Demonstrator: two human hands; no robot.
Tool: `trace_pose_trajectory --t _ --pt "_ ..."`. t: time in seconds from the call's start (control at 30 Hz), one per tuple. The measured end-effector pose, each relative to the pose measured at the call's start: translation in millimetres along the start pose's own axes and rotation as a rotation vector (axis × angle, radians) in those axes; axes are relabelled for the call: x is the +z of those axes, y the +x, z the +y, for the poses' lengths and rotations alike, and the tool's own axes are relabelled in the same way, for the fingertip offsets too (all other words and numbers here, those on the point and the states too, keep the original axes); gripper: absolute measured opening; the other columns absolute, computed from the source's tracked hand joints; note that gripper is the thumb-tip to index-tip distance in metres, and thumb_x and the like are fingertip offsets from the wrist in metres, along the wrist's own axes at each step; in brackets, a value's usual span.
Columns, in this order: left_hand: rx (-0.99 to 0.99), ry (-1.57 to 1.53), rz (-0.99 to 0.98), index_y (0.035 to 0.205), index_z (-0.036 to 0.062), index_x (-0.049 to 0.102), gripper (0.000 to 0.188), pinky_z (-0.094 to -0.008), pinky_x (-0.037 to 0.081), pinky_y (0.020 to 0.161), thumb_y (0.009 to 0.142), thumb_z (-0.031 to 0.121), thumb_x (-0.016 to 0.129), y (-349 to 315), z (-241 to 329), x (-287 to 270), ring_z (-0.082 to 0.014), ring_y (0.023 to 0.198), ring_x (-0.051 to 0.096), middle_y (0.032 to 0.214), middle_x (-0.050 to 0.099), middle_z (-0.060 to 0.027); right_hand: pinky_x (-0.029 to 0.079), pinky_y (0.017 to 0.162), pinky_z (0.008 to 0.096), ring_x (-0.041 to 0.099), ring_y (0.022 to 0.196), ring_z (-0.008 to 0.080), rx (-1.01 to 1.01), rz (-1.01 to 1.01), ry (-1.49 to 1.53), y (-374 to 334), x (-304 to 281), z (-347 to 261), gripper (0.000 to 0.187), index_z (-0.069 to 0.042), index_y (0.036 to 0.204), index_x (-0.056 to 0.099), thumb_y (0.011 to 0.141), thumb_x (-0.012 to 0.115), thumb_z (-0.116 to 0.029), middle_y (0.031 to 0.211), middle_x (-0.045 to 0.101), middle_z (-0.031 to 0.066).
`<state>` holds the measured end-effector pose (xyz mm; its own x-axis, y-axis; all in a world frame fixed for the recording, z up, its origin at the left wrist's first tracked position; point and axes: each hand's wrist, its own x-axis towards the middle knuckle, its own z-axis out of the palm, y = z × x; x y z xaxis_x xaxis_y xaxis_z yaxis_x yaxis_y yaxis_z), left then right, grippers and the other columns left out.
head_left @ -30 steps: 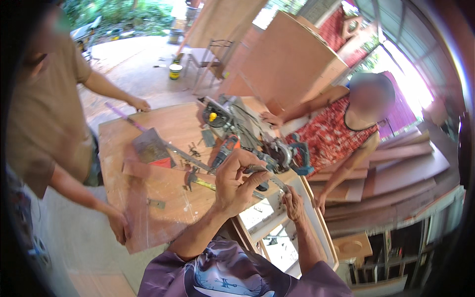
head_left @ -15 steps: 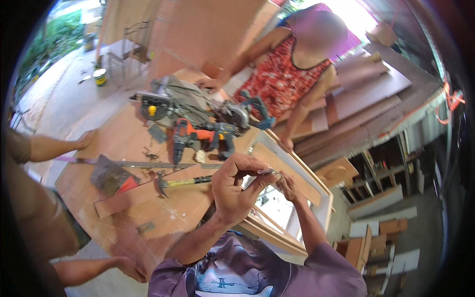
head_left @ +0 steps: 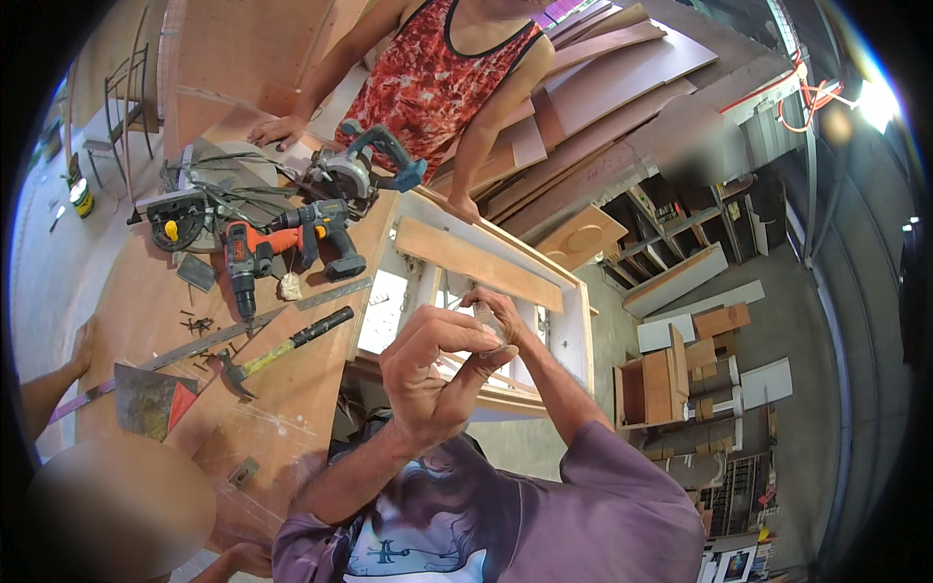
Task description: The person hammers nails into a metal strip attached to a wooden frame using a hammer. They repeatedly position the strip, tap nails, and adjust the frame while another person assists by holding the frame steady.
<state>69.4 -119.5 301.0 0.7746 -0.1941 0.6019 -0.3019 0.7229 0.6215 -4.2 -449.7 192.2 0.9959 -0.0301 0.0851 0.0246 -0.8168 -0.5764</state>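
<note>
Raised in front of my chest, my left hand is closed in a pinch, thumb against fingertips. My right hand is close beside it, its fingers bent around the far side of the same small piece. Between them is a small, thin, clear or greyish piece, too small to name; it looks like clear plastic. Left of my hands, a hammer with a yellow and black handle lies on the wooden table. Beyond my hands is a white-lined wooden frame.
On the table are an orange and black drill, a second drill, a circular saw, a metal ruler, a dark scraper and several screws. A person in a red tank top stands opposite; another person is at left.
My view has swung to the right, so the table and tools appear further left. Both hands stay close together on the small piece, which now shows more of its clear surface.
</note>
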Motion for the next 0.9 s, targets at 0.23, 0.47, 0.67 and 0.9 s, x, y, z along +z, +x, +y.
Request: trace_pose_trajectory --t 0.23,0.47,0.67,0.9 --pt "-0.018 0.001 0.003 0.104 0.0013 0.071 0.033 -0.0299 0.057 0.090 0.081 -0.018 0.085 -4.6 -2.0 3.3 -0.0178 0.099 0.069 0.108 0.069 -0.0117 0.056 0.094 0.0470 0.071 0.105 0.0411 0.018 0.016 0.016 -5.7 0.4 8.0 0.049 -0.004 0.114 0.067 0.116 0.045 -0.048 0.108 0.073 0.0188" --pt "-0.061 -0.025 0.016 0.102 0.0009 0.070 0.031 -0.0298 0.059 0.091 0.082 -0.018 0.083 -12.1 -1.4 7.8 -0.0194 0.103 0.071 0.108 0.069 -0.0124 0.056 0.093 0.0473 0.071 0.105 0.0422 -0.006 0.037 0.005 -16.3 0.2 14.6 0.045 -0.003 0.114 0.067 0.116 0.048 -0.044 0.109 0.072 0.0199" --pt "-0.140 -0.131 0.181 0.110 0.0018 0.068 0.032 -0.0292 0.061 0.085 0.087 -0.014 0.083 -28.2 -16.5 -22.3 -0.0183 0.098 0.072 0.108 0.070 -0.0117 0.058 0.092 0.0478 0.073 0.105 0.0405 0.043 0.048 -0.082 -23.5 4.7 -2.3 0.034 -0.005 0.116 0.069 0.113 0.059 -0.037 0.110 0.075 0.0178" --pt "-0.139 0.459 0.396 0.119 0.0055 0.061 0.031 -0.0287 0.054 0.093 0.098 0.000 0.082 -53.7 -4.0 -199.6 -0.0140 0.101 0.067 0.113 0.067 -0.0064 0.057 0.068 0.0430 0.073 0.078 0.0281 -0.216 0.127 -0.214 4.9 20.4 -61.0 0.017 -0.017 0.112 0.081 0.096 0.082 -0.024 0.088 0.077 0.0064"
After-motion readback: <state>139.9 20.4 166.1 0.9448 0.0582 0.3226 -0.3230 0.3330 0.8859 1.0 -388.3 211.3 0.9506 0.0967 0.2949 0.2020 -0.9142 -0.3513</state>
